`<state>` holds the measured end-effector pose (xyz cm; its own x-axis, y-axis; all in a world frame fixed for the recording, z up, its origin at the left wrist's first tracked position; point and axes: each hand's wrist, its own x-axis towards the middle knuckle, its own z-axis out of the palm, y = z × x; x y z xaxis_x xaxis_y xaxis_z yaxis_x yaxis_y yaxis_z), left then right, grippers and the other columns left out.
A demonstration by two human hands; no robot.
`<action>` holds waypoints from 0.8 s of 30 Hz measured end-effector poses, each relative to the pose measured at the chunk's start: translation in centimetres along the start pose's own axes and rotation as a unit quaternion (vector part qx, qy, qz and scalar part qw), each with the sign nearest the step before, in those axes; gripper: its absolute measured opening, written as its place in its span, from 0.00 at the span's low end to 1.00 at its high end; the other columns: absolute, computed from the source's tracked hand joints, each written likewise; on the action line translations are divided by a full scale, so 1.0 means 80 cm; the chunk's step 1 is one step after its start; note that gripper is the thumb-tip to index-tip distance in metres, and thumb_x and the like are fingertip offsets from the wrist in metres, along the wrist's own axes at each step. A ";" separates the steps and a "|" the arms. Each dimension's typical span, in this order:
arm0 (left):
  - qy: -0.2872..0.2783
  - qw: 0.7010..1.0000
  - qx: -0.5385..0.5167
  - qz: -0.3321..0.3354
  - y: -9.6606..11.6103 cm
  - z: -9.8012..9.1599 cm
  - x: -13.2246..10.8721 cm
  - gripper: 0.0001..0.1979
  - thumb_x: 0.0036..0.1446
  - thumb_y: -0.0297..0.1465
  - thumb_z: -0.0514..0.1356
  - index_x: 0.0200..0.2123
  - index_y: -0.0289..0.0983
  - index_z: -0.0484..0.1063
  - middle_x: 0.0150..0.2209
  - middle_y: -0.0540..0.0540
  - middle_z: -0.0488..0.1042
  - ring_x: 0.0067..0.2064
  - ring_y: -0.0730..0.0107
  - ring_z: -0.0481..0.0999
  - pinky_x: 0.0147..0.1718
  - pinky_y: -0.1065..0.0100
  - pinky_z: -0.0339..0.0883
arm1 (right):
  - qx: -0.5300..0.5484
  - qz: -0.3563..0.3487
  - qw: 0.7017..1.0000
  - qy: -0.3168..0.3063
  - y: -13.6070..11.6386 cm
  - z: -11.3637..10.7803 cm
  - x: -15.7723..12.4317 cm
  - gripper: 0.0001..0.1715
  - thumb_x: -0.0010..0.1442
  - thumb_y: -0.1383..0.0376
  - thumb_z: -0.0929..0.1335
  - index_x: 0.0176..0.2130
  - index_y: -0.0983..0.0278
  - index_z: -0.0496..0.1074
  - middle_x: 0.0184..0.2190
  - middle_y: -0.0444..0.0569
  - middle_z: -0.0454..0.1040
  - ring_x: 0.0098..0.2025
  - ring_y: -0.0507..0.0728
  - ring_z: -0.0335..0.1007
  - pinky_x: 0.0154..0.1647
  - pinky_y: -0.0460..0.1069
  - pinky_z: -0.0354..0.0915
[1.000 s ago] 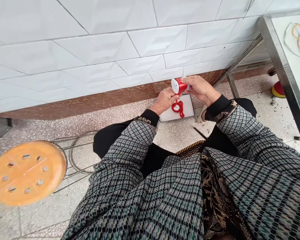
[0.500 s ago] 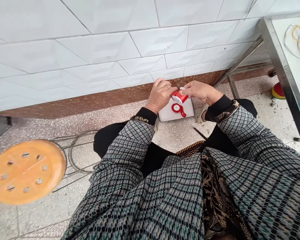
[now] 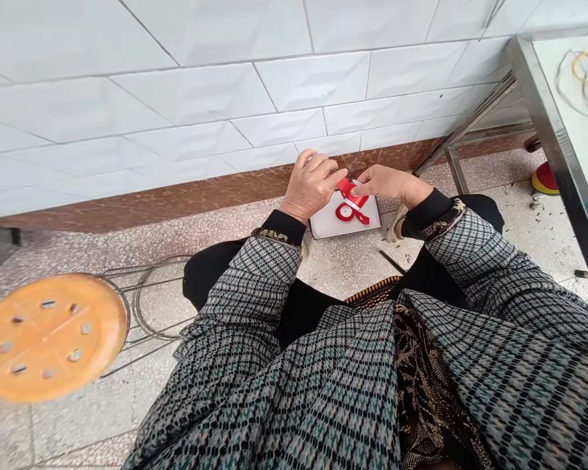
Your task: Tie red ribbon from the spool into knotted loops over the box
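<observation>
Head view: an orange round-topped stool (image 3: 44,336) stands left of the person. The left hand (image 3: 311,186) pinches a loose red ribbon (image 3: 343,186) between thumb and forefinger. Over the far right corner of a white panel (image 3: 326,223), the right hand (image 3: 387,185) clasps the red spool (image 3: 360,199), presumably to steady it. A ribbon roll (image 3: 340,212) lies mid-panel, its position seemingly keeping it within reach.

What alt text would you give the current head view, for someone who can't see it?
A person's right hand holds a red ribbon spool while the left hand grips its ribbon, over a white panel bearing another red roll. An orange stool is at the picture's left, a metal-framed table at its right.
</observation>
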<state>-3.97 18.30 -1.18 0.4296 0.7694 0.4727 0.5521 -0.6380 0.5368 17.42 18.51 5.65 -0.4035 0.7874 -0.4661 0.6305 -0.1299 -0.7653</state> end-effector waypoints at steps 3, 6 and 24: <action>-0.018 1.000 0.007 0.012 0.008 0.000 0.000 0.09 0.64 0.29 0.57 0.38 0.42 0.78 0.38 0.45 0.76 0.48 0.58 0.74 0.66 0.39 0.61 | -0.030 0.022 0.999 0.019 -0.003 0.004 0.002 0.24 0.57 0.69 0.76 0.16 0.64 0.67 0.13 0.37 0.55 0.20 0.46 0.45 0.26 0.49 0.44; -0.023 0.999 -0.021 0.017 0.013 0.005 -0.001 0.10 0.65 0.31 0.57 0.36 0.43 0.79 0.35 0.47 0.76 0.45 0.59 0.74 0.65 0.39 0.61 | -0.038 0.039 0.998 0.044 -0.003 0.010 0.006 0.24 0.59 0.69 0.74 0.16 0.63 0.65 0.13 0.36 0.52 0.20 0.47 0.44 0.27 0.49 0.43; -0.038 0.998 0.046 0.011 0.009 0.029 -0.010 0.16 0.68 0.28 0.53 0.34 0.42 0.80 0.32 0.45 0.77 0.41 0.60 0.74 0.58 0.47 0.67 | 0.230 0.177 0.955 0.065 -0.010 0.025 0.007 0.23 0.64 0.75 0.66 0.20 0.63 0.61 0.17 0.39 0.57 0.21 0.48 0.50 0.26 0.46 0.54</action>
<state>-2.23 17.28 -2.82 0.4940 0.7575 0.4268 0.6041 -0.6521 0.4581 15.39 17.89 5.08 -0.1146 0.7088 -0.6960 0.3430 -0.6293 -0.6973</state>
